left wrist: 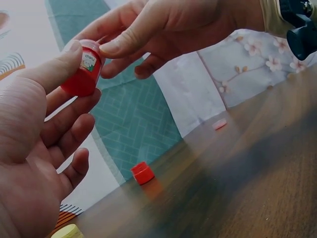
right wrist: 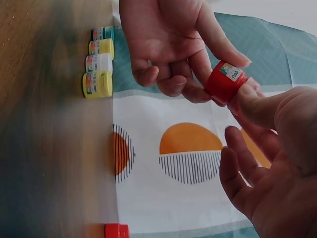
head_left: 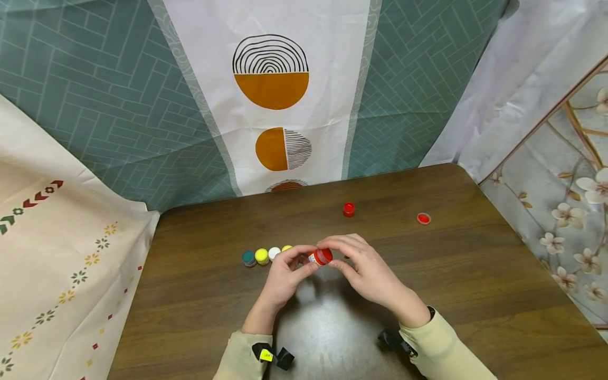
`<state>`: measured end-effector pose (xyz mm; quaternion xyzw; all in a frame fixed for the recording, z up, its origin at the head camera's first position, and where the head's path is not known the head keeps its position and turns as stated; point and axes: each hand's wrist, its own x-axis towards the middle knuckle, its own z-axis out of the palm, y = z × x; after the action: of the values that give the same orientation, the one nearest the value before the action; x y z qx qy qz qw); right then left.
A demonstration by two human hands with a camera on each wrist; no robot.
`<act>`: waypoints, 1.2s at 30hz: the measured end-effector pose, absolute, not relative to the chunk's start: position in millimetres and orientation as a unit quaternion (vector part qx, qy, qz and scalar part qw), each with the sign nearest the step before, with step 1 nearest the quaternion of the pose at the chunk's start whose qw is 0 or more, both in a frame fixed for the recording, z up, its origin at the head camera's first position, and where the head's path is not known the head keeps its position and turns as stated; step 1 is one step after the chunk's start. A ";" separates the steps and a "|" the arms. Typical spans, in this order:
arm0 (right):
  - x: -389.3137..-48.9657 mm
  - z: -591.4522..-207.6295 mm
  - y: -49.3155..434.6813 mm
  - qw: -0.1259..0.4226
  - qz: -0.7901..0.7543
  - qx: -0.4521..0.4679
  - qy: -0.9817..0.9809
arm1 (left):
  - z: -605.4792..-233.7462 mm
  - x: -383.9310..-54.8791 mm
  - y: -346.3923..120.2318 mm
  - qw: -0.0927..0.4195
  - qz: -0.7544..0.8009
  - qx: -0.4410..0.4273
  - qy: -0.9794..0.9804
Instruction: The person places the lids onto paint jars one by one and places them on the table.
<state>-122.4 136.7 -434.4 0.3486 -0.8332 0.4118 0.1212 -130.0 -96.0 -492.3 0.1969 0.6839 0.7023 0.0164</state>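
My left hand (head_left: 283, 275) holds a small red paint jar (head_left: 319, 257) by its body, thumb on one side and fingers on the other. On the jar's clear lid (right wrist: 251, 84), the thumb and fingers of my right hand (head_left: 363, 272) pinch from the opposite side. The jar is tilted and held above the table, its label (left wrist: 89, 60) partly visible in the left wrist view. Beyond my hands stands a second red paint jar (head_left: 349, 209), seemingly without a lid. A loose lid (head_left: 424, 218) with red inside lies farther right.
Several paint jars form a row left of my hands: a teal jar (head_left: 249, 258), a yellow jar (head_left: 262, 256), a white jar (head_left: 274, 253) and another yellow jar (right wrist: 97, 84). The brown wooden table (head_left: 199, 316) ends at a patterned curtain (head_left: 328, 105) behind.
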 end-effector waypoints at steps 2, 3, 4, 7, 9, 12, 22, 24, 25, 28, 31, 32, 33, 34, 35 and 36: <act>-122.9 -434.8 137.4 0.127 0.401 0.345 -0.839 | -492.2 -130.1 -96.2 0.017 0.701 0.199 0.685; -123.0 -435.2 137.8 0.128 0.396 0.343 -0.842 | -492.4 -130.3 -96.3 0.017 0.700 0.200 0.685; -123.1 -435.7 138.0 0.130 0.389 0.340 -0.847 | -492.6 -130.5 -96.6 0.017 0.699 0.202 0.686; -122.6 -436.6 138.3 0.129 0.369 0.326 -0.861 | -492.7 -131.0 -96.7 0.019 0.694 0.208 0.689; -121.7 -436.6 137.8 0.121 0.353 0.314 -0.873 | -493.4 -131.4 -96.9 0.019 0.688 0.214 0.693; -119.6 -436.2 136.6 0.112 0.326 0.295 -0.891 | -493.7 -131.1 -97.3 0.022 0.678 0.222 0.700; -117.4 -442.2 134.9 0.141 0.249 0.283 -0.916 | -495.4 -130.2 -95.3 0.032 0.652 0.256 0.713; -117.1 -443.2 135.1 0.143 0.243 0.280 -0.918 | -494.7 -129.7 -94.6 0.035 0.649 0.257 0.715; -117.0 -443.5 135.1 0.143 0.241 0.279 -0.919 | -494.5 -129.4 -94.4 0.035 0.648 0.256 0.717; -116.5 -443.3 135.2 0.135 0.243 0.272 -0.921 | -493.2 -129.1 -93.9 0.035 0.649 0.251 0.718; -116.0 -441.5 135.6 0.123 0.257 0.263 -0.922 | -492.7 -129.8 -93.7 0.035 0.652 0.246 0.717; -115.9 -440.9 135.9 0.122 0.262 0.258 -0.922 | -492.6 -130.0 -93.9 0.036 0.653 0.243 0.716; -115.7 -440.3 136.3 0.120 0.267 0.254 -0.922 | -492.7 -130.3 -94.1 0.036 0.655 0.239 0.716; -115.7 -439.8 136.7 0.118 0.273 0.251 -0.921 | -492.7 -130.6 -94.3 0.036 0.656 0.237 0.716; -115.7 -439.5 137.3 0.116 0.277 0.248 -0.921 | -493.0 -130.9 -94.6 0.036 0.657 0.233 0.716; -115.8 -439.3 137.8 0.115 0.280 0.247 -0.920 | -492.9 -131.0 -94.9 0.035 0.658 0.229 0.716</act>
<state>-115.8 137.8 -439.3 0.2469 -0.9204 0.2805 0.1151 -131.0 -94.9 -492.9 0.2294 0.7163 0.6581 0.0351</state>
